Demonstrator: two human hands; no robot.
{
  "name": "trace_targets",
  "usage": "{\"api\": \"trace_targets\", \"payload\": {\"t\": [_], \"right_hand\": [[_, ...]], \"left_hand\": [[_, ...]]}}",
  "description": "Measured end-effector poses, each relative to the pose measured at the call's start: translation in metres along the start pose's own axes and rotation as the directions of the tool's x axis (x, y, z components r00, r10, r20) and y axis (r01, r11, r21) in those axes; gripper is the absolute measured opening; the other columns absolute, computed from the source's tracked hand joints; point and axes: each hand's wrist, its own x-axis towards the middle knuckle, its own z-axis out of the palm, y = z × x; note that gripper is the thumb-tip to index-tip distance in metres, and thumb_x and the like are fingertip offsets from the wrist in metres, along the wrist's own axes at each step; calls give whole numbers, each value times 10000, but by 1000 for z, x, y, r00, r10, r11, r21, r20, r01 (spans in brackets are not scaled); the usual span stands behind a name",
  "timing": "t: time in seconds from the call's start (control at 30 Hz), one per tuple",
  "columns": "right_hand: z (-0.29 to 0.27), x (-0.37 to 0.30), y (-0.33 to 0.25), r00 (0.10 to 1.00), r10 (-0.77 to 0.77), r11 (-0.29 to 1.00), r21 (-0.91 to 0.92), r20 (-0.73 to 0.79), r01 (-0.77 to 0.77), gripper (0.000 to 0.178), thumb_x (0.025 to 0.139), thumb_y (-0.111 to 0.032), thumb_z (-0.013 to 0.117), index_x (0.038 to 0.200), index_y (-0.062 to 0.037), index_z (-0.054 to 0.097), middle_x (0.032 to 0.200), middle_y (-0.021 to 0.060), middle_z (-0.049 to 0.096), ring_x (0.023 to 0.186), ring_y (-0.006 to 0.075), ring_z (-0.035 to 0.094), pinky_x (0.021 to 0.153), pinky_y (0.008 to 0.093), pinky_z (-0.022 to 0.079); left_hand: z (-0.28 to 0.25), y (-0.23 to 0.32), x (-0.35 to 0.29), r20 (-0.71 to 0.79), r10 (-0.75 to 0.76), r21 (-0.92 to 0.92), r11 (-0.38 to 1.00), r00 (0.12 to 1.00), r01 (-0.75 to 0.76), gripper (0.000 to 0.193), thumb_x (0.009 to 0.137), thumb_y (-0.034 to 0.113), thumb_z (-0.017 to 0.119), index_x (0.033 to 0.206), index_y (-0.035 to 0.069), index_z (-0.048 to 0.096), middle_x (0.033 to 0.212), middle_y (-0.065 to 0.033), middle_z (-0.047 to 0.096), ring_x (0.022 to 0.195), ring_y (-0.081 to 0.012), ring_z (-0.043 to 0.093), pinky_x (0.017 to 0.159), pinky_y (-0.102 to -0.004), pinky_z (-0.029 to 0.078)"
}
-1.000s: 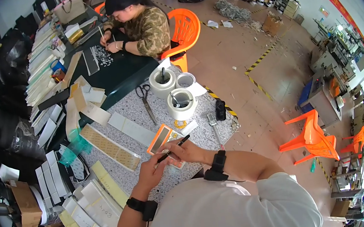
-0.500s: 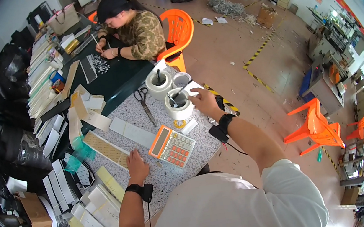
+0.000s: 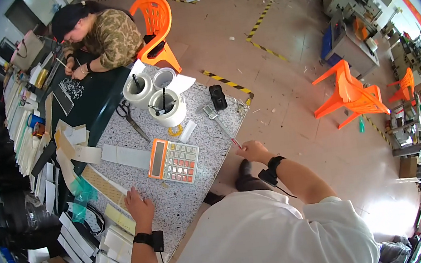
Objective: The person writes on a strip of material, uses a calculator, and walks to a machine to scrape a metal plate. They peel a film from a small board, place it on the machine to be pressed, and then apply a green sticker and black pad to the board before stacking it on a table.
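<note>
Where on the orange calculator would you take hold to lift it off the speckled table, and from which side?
Grip the calculator across its long edges, from above. It lies flat, keys up, clear of the left hand; its bare orange rim spares the keys.

Left hand point(image 3: 139, 206) fingertips hidden among strips beside the calculator point(image 3: 174, 161), thin tool in right hand point(image 3: 253, 151) too small to identify

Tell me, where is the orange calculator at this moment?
In the head view, the orange calculator lies near the middle of the speckled table, between the left hand and the white tape rolls.
</note>
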Motion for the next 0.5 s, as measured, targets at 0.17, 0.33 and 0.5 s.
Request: {"api": "trace_targets", "payload": {"t": [0.17,0.33,0.5], "right_hand": [[-13,-2,28,997,50,995,80,58,-55,429,844,-502,638,890,-86,732,906,174,723,895,370,690,823,450,537],[-25,-9,107,988,-3,997,81,157,-10,327,839,-444,637,916,-142,738,918,112,734,871,314,700,781,438,548],[-43,-18,230,984,-106,992,-51,141,114,344,877,-415,586,936,-106,722,1026,125,719,956,362,670,842,461,534]], "left_hand": [[-13,101,5,-79,9,-504,862,997,-48,399,855,78,610,1242,-15,574,1061,-193,684,1022,-317,659,922,-406,498],[-13,251,-6,180,313,-669,734,932,-117,170,911,129,661,1038,18,682,880,-134,729,783,-183,709,735,-319,551],[29,390,16,314,452,-745,662,835,-79,215,909,162,674,1073,22,686,851,-118,734,756,-175,709,702,-317,553]]}}
